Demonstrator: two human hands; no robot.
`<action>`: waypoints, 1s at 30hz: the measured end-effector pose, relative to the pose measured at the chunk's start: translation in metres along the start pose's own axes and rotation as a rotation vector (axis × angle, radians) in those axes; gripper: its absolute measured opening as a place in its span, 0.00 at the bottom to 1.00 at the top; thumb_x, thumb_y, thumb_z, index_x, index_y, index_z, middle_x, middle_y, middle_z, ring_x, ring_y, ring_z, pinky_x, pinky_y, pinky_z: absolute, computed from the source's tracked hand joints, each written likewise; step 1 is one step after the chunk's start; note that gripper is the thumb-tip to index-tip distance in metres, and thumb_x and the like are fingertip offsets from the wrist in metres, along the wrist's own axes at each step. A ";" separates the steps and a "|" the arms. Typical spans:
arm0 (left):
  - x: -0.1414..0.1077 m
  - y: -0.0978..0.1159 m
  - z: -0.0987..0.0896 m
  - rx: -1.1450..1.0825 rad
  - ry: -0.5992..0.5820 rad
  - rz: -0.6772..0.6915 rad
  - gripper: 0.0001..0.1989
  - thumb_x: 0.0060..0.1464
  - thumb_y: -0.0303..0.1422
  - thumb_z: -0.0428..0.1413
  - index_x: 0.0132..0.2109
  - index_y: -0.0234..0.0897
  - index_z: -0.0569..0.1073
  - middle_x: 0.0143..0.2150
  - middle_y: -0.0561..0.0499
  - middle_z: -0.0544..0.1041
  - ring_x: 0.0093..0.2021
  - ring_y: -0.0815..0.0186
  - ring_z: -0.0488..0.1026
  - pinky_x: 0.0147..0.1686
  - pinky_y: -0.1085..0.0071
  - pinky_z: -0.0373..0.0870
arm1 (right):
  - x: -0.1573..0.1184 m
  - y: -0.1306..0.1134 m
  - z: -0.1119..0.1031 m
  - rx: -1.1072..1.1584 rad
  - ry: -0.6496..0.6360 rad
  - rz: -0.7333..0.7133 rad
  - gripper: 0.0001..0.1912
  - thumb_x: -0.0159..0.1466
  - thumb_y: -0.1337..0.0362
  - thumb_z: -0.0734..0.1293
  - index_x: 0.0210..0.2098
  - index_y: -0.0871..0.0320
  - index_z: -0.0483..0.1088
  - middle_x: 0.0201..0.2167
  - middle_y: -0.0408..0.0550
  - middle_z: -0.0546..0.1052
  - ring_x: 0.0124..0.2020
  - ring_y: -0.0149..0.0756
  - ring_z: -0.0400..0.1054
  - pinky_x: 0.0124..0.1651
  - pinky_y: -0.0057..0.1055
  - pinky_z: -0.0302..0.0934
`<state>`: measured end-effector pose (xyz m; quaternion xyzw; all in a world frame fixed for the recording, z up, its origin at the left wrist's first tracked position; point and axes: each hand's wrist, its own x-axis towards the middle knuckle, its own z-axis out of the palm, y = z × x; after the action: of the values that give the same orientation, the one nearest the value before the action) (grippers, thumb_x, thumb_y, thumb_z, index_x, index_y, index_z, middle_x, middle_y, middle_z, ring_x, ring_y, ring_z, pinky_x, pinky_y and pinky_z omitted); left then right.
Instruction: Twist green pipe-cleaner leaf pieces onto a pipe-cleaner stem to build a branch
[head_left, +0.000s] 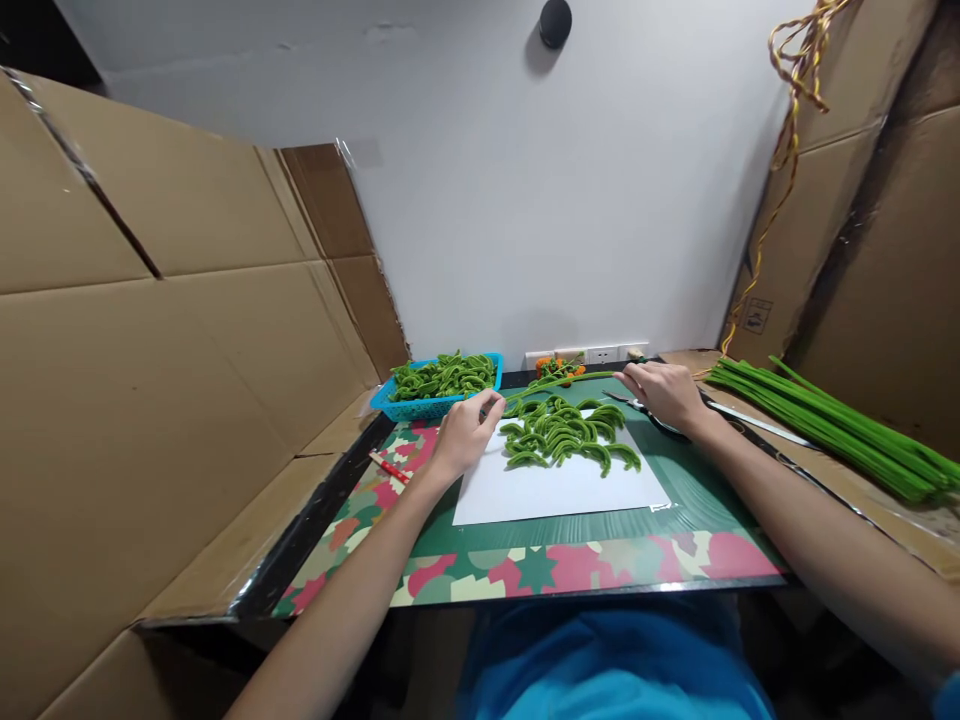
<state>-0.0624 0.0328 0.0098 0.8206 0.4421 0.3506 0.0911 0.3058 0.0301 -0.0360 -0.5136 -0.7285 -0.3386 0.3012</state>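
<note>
A long green fuzzy stem [562, 381] is stretched between my two hands above the mat. My left hand [469, 432] pinches its left end. The right end is between the closed fingers of my right hand [660, 392]. Just below lies a pile of short curved green fuzzy pieces [559, 432] on a white sheet of paper [555, 495]. Scissors [626, 400] rest beside and partly under my right hand. A blue basket [420, 408] behind my left hand holds many similar curved green pieces.
Long green stems [832, 430] lie in a bundle at the right. A red pencil-like stick [390, 467] is on the patterned mat [540, 575]. Orange and green items [561, 370] sit by the wall sockets. Cardboard walls [187, 350] flank the table.
</note>
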 end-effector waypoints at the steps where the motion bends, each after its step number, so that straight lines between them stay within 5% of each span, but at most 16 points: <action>1: 0.001 0.000 -0.001 -0.023 0.016 0.002 0.17 0.68 0.45 0.50 0.38 0.39 0.75 0.29 0.52 0.75 0.29 0.66 0.70 0.32 0.71 0.63 | 0.000 0.001 0.001 0.002 -0.023 0.052 0.31 0.79 0.50 0.51 0.30 0.58 0.73 0.24 0.51 0.78 0.26 0.36 0.67 0.31 0.33 0.42; 6: 0.007 -0.003 -0.009 -0.216 0.131 -0.036 0.15 0.65 0.43 0.53 0.37 0.38 0.75 0.26 0.53 0.72 0.24 0.68 0.68 0.26 0.73 0.63 | -0.004 0.014 -0.004 0.004 -0.070 0.383 0.27 0.78 0.50 0.51 0.39 0.58 0.75 0.24 0.52 0.77 0.23 0.38 0.65 0.30 0.32 0.41; 10: 0.013 -0.006 -0.018 -0.532 0.275 -0.171 0.13 0.62 0.41 0.56 0.36 0.36 0.74 0.22 0.56 0.68 0.15 0.73 0.59 0.15 0.74 0.53 | -0.008 0.024 -0.004 0.027 -0.047 0.572 0.22 0.77 0.55 0.52 0.48 0.60 0.74 0.24 0.51 0.76 0.22 0.39 0.62 0.31 0.32 0.42; 21: 0.020 -0.034 -0.046 -0.989 0.552 -0.417 0.08 0.49 0.36 0.58 0.35 0.36 0.70 0.21 0.61 0.63 0.13 0.77 0.54 0.13 0.77 0.45 | -0.022 0.036 0.005 0.072 -0.066 0.668 0.19 0.75 0.57 0.55 0.52 0.60 0.71 0.27 0.53 0.76 0.22 0.39 0.61 0.31 0.32 0.43; 27: 0.021 -0.043 -0.046 -0.759 0.479 -0.483 0.08 0.48 0.38 0.55 0.32 0.38 0.69 0.20 0.59 0.63 0.14 0.75 0.53 0.16 0.74 0.43 | -0.025 0.039 0.007 0.070 -0.084 0.703 0.19 0.74 0.56 0.56 0.53 0.60 0.70 0.29 0.55 0.78 0.24 0.42 0.64 0.31 0.33 0.44; 30: 0.016 -0.043 -0.042 -0.454 0.210 -0.350 0.08 0.47 0.37 0.59 0.30 0.37 0.75 0.21 0.54 0.69 0.18 0.71 0.60 0.19 0.73 0.49 | -0.026 0.040 0.007 0.086 -0.132 0.661 0.18 0.73 0.56 0.58 0.52 0.59 0.71 0.29 0.56 0.78 0.25 0.43 0.66 0.31 0.34 0.45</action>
<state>-0.1127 0.0648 0.0288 0.6498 0.4941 0.5024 0.2850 0.3503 0.0316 -0.0535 -0.7298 -0.5541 -0.1576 0.3681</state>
